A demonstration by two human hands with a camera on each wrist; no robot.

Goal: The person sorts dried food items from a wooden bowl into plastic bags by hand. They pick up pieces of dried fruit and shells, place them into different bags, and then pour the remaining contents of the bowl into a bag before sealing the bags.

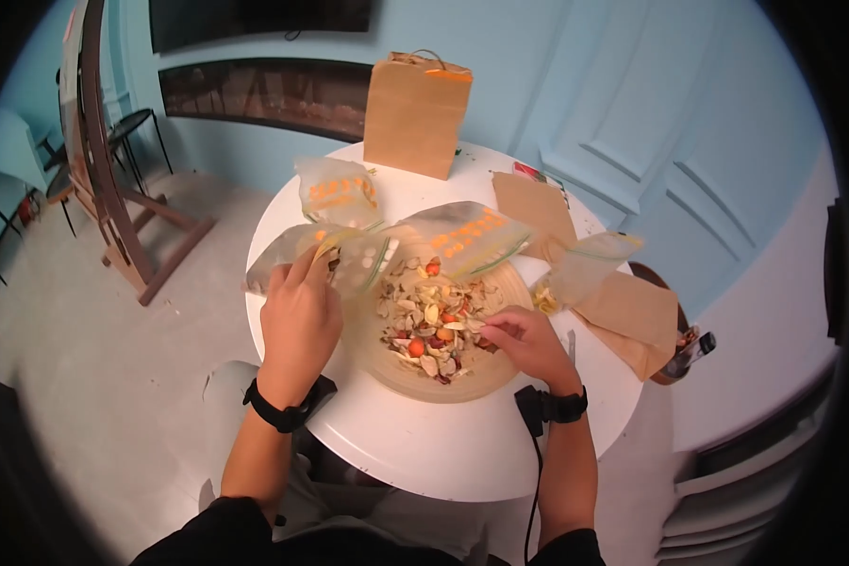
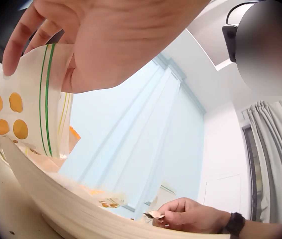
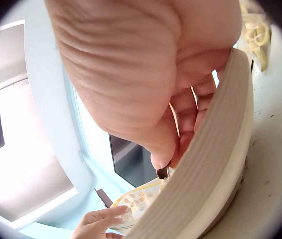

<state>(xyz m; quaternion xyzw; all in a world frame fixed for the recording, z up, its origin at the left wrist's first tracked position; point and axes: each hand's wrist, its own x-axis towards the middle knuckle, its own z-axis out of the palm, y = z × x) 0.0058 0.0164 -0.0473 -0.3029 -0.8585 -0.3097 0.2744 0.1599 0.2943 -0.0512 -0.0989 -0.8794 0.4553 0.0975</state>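
Note:
My left hand [image 1: 300,325] grips the top edge of a clear zip bag [image 2: 56,114] with a green seal line and orange dots, at the left rim of a round shallow basket [image 1: 462,389]. A mix of pale dried slices, dark bits and several orange-red balls [image 1: 416,348] lies in the basket. Over its right side, my right hand [image 1: 530,344] pinches a small pale piece with a dark edge [image 2: 154,215] between thumb and fingertips. The basket's wall hides part of the right fingers in the right wrist view.
Other zip bags stand round the basket: one [image 1: 338,193] at the back left, one [image 1: 472,236] behind, one [image 1: 585,269] at the right. A paper bag [image 1: 417,118] stands at the white table's [image 1: 424,462] back. Flat brown paper bags [image 1: 632,316] lie at right, near a dark bowl [image 1: 665,373].

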